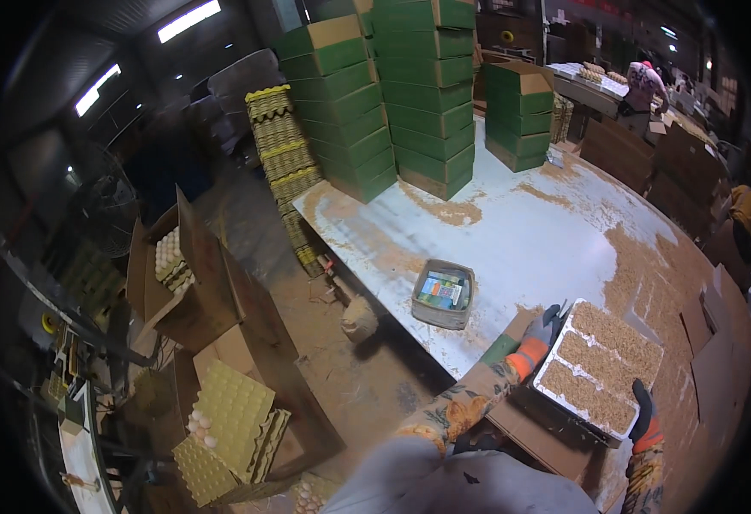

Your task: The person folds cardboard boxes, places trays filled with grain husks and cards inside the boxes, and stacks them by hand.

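A white foam tray point(584, 333) with three long compartments full of wood shavings point(600, 369) sits tilted before me at the lower right. My left hand point(540, 329), in a grey and orange glove, grips its left side. My right hand point(644, 411), gloved with dark fingers, holds the opposite side near the front corner. Beneath the tray a dark side shows; what it belongs to is unclear. A brown cardboard flap point(536, 434) lies below it, near my body. A green cardboard piece point(504, 340) is just beside my left forearm.
The white table point(542, 238) bears scattered shavings and a small box point(443, 318) of printed packets. Green carton stacks point(427, 96) stand at its far end. On the left are a carton of eggs point(169, 260) and egg trays point(237, 392). A person point(644, 90) works at the back right.
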Available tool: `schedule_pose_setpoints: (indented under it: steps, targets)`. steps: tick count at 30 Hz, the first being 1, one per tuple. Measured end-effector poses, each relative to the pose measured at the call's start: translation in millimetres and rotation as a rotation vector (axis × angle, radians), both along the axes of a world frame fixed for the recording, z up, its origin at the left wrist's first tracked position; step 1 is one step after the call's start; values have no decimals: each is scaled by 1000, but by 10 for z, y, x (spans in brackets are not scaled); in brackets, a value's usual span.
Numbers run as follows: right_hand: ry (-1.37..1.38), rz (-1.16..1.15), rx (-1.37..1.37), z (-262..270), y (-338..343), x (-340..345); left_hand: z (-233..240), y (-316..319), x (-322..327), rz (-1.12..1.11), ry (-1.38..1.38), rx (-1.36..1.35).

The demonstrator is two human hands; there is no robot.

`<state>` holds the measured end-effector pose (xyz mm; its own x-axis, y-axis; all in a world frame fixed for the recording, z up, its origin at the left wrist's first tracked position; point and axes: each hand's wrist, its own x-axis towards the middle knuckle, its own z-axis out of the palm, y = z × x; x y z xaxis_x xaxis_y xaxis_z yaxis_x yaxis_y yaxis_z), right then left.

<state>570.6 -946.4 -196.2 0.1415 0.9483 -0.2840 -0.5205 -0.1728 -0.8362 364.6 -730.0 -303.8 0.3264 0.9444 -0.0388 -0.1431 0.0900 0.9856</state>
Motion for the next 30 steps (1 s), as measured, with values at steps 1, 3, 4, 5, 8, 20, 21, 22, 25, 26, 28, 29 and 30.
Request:
schedule_pose_setpoints:
  steps: [1, 3, 4, 5, 8, 20, 21, 22, 25, 26, 28, 29, 30]
  targets:
    - [-16, 32, -25, 8, 72, 18, -80, 59, 11, 23, -118, 12]
    - [-68, 6, -40, -155, 166, 157, -194, 173, 21, 35, -141, 7]
    - [-112, -47, -57, -229, 149, 231, -87, 202, 25, 29, -102, 3]
    - [-119, -67, -75, -304, 105, 246, 7, 226, 19, 4, -58, -3]
    - [-161, -143, 109, -86, 103, -133, -186, 356, 43, 218, -10, 94]
    - [-1575, -386, 205, -649, 492, 60, 282, 528, -611, -156, 57, 224]
    - [-1859, -349, 186, -216, 548, -315, 306, 615, -948, 68, 296, 432]
    - [-1899, -172, 222, -24, 572, -385, 223, 790, -1322, 292, 618, 741]
    - [-1845, 297, -38, 213, 648, -513, 233, 1358, -2099, -72, 1501, 281]
    - [-1880, 422, -118, 155, 715, -547, 160, 1451, -2209, -53, 1520, 282]
    - [-1889, 791, -403, -128, 896, -540, -22, 1586, -2350, -340, 1811, 386]
    - [-1917, 894, -413, -425, 911, -499, -50, 1629, -2303, -354, 1761, 409]
    - [-1830, 897, -441, -385, 974, -521, -27, 1593, -2266, -404, 1755, 409]
